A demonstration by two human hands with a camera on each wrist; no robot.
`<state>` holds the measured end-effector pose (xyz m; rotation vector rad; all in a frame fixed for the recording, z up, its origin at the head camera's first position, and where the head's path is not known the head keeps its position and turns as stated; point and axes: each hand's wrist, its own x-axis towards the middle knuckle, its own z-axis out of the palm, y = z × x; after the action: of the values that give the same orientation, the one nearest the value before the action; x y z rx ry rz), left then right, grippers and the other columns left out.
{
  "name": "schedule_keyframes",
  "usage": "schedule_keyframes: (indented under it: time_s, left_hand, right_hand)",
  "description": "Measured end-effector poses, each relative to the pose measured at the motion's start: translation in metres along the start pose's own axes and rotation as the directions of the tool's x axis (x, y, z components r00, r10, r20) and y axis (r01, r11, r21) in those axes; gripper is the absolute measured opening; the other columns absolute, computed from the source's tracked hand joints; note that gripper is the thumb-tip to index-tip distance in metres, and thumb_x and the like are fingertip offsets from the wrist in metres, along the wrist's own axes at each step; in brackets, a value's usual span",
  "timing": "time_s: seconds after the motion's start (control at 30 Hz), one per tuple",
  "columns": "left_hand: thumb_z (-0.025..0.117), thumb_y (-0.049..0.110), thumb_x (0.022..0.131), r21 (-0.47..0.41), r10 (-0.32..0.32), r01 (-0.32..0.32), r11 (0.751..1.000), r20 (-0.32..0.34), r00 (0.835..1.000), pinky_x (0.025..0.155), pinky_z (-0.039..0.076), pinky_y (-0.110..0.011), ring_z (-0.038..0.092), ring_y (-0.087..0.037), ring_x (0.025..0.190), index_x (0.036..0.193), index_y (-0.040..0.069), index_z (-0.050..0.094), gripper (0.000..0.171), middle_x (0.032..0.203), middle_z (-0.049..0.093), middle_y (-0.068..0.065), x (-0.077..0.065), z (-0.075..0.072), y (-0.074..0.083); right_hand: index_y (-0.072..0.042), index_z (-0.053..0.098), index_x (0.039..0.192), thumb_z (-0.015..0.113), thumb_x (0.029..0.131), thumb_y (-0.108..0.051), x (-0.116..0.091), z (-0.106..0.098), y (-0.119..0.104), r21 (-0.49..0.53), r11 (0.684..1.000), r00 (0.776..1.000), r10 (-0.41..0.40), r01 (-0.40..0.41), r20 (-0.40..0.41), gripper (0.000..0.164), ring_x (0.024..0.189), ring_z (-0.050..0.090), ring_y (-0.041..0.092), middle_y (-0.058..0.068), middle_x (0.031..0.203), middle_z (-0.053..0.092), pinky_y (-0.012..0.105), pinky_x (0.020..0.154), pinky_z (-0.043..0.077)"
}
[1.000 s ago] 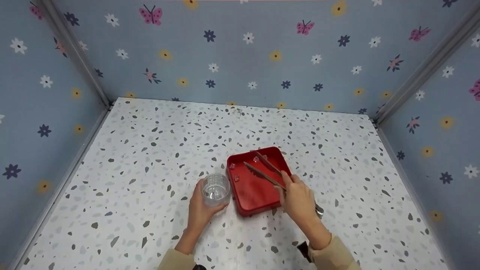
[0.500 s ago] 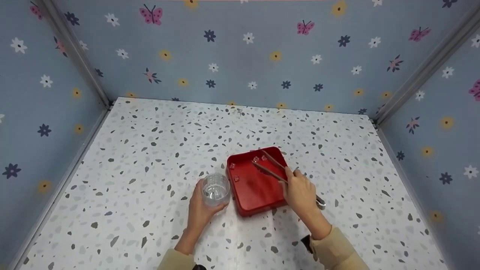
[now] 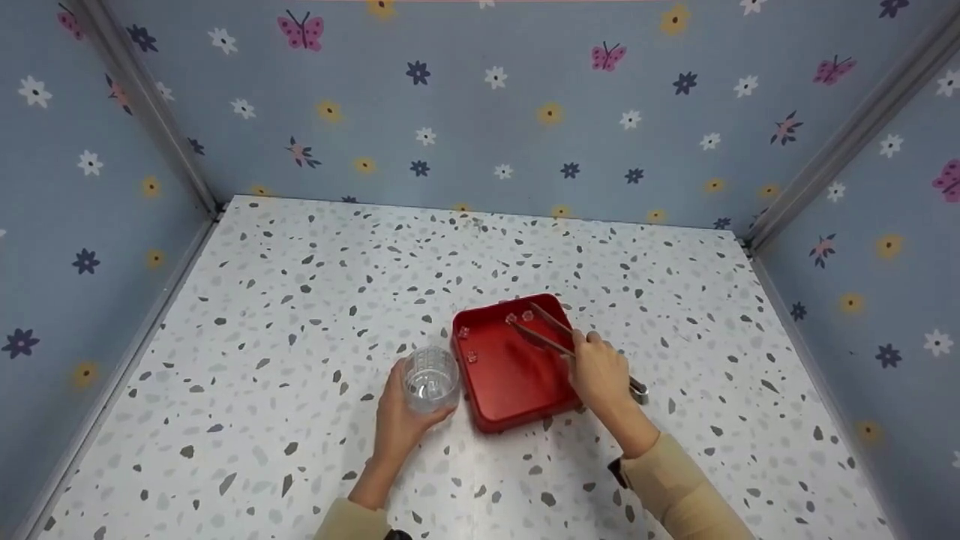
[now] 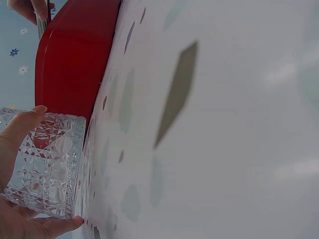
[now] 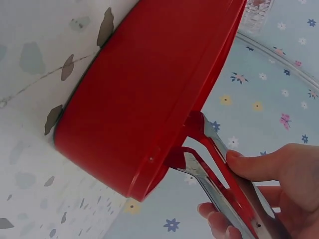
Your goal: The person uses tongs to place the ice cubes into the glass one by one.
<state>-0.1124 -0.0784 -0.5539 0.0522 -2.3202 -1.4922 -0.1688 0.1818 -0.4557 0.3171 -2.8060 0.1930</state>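
**Tongs parted over the red tray, glass firmly in hand!**

And what a stage it was: a white table (image 3: 300,345) flecked with grey and greenish chips, boxed in by three pale-blue walls (image 3: 465,142) scattered with flowers, five pink butterflies showing in the head view, a grey metal strip running up each of two corners. One red tray (image 3: 517,386) sat on the near half of the table, at six o'clock from the back wall.

Now the count, clock read from the tray's middle! Four small clear pieces (image 3: 527,316) lay in it: two side by side around twelve, one at ten in the corner, one just past nine along the wall. One clear, cut-pattern glass (image 3: 431,384) stood upright just outside at nine, and there was the left hand (image 3: 400,424), curled snugly round it. What lay inside the glass was hard to tell.

Over at three, the right hand (image 3: 602,373) held one pair of metal tongs (image 5: 241,186), their arms apart, tips dipped towards the twelve o'clock pair; contact could not be made out. Two beige sleeves (image 3: 679,480) came in from five and seven!
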Motion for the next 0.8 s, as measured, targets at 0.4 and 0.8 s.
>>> schedule_keyframes:
  time_s: [0.4,0.8]
  left_hand:
    - [0.086,0.023,0.052,-0.011,0.013,-0.013,1.0,0.004,1.0,0.099,0.033,-0.039,0.043,-0.029,0.115,0.129,-0.003,0.033,0.097,0.124,0.046,-0.017,0.0,-0.001,-0.001]
    - [0.086,0.023,0.051,-0.007,-0.032,0.032,0.999,0.009,0.999,0.099,0.033,-0.042,0.042,-0.031,0.115,0.131,-0.001,0.033,0.099,0.125,0.045,-0.018,-0.001,-0.001,0.0]
  right_hand:
    - [0.001,0.059,0.085,0.067,0.075,-0.018,0.015,0.009,0.002,-0.046,0.999,0.998,0.019,-0.016,0.061,0.023,0.062,0.055,0.036,0.017,0.074,0.055,0.047,0.046,0.046]
    - [0.003,0.058,0.071,0.067,0.073,-0.015,0.025,0.017,-0.002,-0.097,0.995,1.0,-0.019,0.02,0.015,0.02,0.054,0.054,0.036,0.017,0.064,0.055,0.046,0.044,0.045]
